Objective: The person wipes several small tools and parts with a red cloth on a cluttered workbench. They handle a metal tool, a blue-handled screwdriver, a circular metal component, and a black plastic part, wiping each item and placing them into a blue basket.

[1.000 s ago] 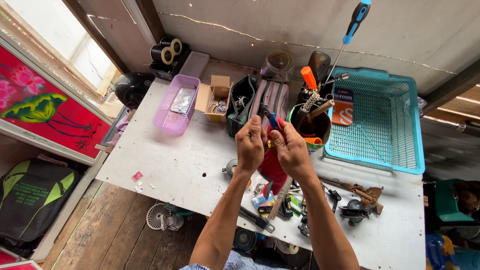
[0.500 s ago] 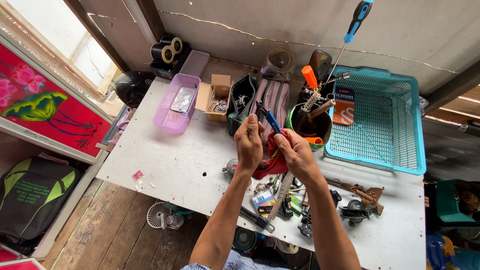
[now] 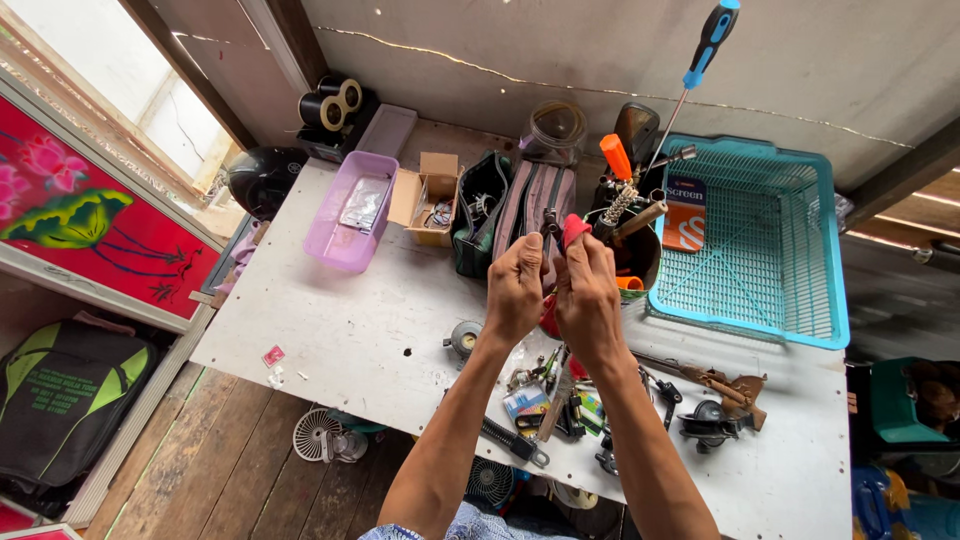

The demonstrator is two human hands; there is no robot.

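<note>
both hands meet above the white table (image 3: 330,330): left hand (image 3: 515,290) and right hand (image 3: 588,295) each pinch the red-handled tool (image 3: 573,232) (handles point up, away from the wrists), right hand slightly nearer it.

Both hands, left hand (image 3: 515,290) and right hand (image 3: 588,295), cover most of the red-handled tool (image 3: 572,232) raised in front of the teal basket (image 3: 745,240); its working end stays hidden. The screwdriver (image 3: 708,45) above that basket is cut off by the top edge.
</note>
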